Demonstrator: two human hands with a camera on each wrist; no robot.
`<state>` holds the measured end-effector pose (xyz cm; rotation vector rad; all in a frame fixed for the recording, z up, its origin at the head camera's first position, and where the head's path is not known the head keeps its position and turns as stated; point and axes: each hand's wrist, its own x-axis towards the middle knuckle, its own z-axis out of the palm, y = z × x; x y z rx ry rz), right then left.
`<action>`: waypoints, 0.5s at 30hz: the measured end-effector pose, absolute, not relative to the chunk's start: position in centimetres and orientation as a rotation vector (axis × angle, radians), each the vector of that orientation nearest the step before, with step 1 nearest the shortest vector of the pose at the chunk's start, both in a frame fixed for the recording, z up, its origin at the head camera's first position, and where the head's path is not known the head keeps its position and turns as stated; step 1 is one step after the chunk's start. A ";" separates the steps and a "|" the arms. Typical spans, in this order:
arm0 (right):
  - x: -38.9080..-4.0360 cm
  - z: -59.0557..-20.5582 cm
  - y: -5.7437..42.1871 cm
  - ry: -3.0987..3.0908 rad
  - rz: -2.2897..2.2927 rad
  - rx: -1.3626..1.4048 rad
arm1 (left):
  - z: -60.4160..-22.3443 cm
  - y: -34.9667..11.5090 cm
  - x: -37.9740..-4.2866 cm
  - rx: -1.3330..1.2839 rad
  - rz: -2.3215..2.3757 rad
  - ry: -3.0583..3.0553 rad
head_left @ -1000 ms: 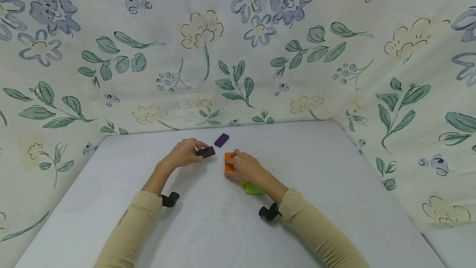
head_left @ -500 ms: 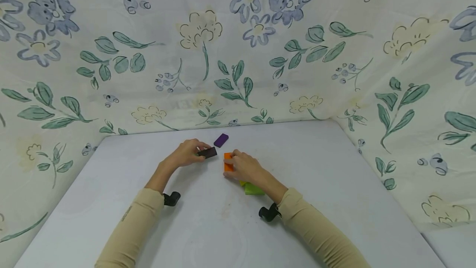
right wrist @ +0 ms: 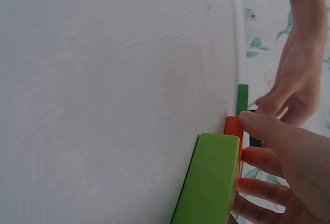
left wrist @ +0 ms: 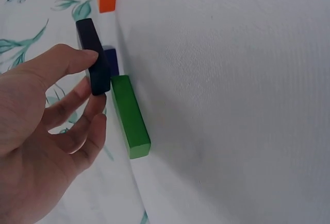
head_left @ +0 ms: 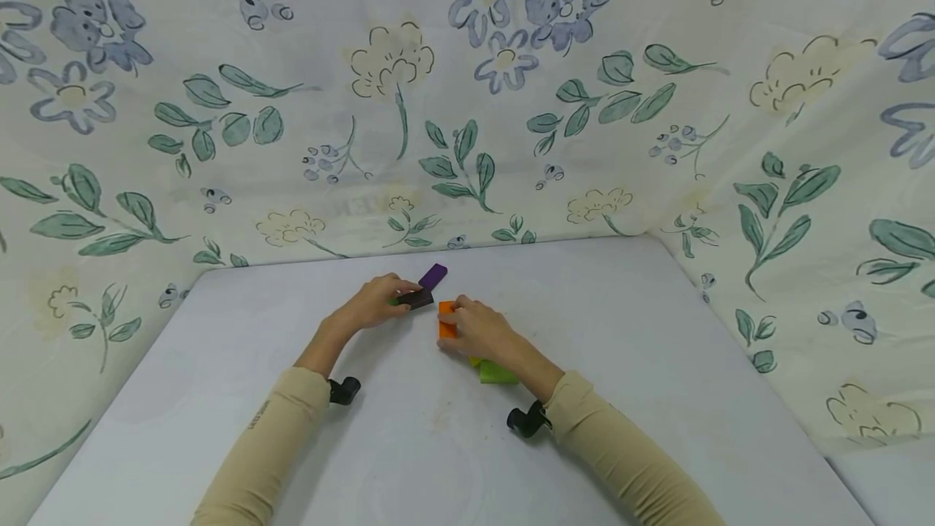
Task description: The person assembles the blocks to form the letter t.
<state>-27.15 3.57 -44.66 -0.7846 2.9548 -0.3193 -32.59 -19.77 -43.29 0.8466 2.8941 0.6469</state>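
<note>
Soft, even light fills the head view, with no hard glare on the white table [head_left: 657, 331]; a faint, blurred-edged shadow lies beside the left sleeve [head_left: 266, 441]. The patterned cloth [head_left: 467, 88] looks slightly brighter toward the upper right, and its print reads clearly. The wide lens makes the table's sides splay outward. Both wrist views are dimmer and greyer. In the left one, a broad, soft shadow spreads beside the green block [left wrist: 130, 118], and the dark block [left wrist: 92, 49] nearly loses its surface detail. In the right one, fine ripples mark the table, while the distant left hand [right wrist: 294, 95] appears soft.
</note>
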 end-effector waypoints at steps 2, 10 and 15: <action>-27.1 -44.6 3.6 2.954 -0.312 -0.784 | -43.3 -19.6 -32.6 0.859 0.647 2.891; -27.0 -44.6 3.6 2.959 -0.308 -0.798 | -43.4 -18.9 -32.8 0.901 0.601 2.898; -27.0 -44.6 3.6 2.961 -0.300 -0.800 | -43.5 -18.7 -33.0 0.919 0.569 2.914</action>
